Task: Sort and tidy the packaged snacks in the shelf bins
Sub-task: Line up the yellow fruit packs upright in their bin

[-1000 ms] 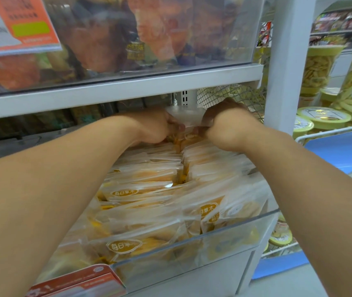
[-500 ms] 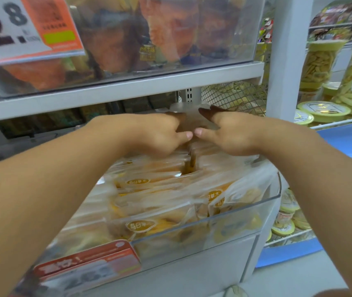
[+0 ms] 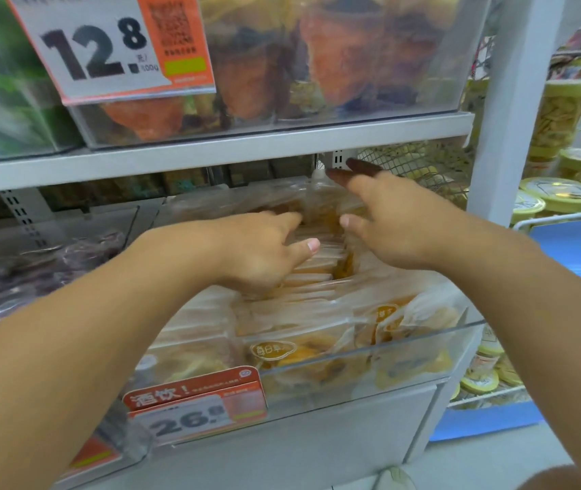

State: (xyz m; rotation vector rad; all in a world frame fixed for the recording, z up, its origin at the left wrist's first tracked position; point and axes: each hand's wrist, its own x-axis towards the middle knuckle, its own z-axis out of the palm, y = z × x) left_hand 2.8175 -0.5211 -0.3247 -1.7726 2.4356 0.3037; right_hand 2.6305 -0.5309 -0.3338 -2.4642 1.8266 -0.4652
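My left hand (image 3: 260,252) and right hand (image 3: 388,224), fingers loosely spread, press light, slippery, crushable snack packets (image 3: 317,277); grip sealed edges.

A grey metal shelf board (image 3: 232,153) runs across, joined at its right end to a white upright post (image 3: 515,111). Pale floor (image 3: 487,465) shows at the lower right corner, beside a blue shelf base (image 3: 487,420).

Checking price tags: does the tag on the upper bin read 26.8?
No, the upper bin's tag reads 12.8; the lower tag reads 26.8.
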